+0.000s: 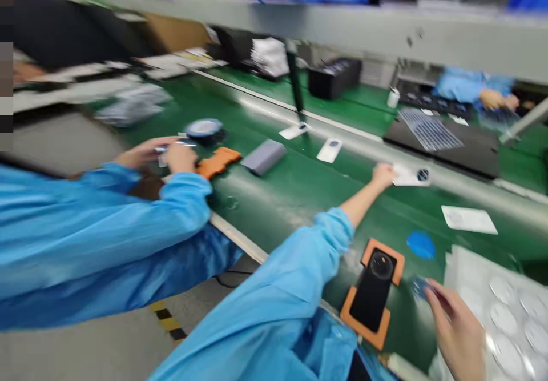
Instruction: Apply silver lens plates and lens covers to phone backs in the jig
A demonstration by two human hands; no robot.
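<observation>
Handling step, I reckon: left hand [384,176] pinches a white card [405,176] right of centre; right hand [460,327] a bluish piece [420,287], lower right. Next probably needs gentleness.

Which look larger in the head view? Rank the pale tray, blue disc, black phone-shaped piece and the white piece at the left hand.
1. Pale tray, partly out of frame
2. Black phone-shaped piece
Unsure: white piece and blue disc; the left hand may hide one end.
</observation>
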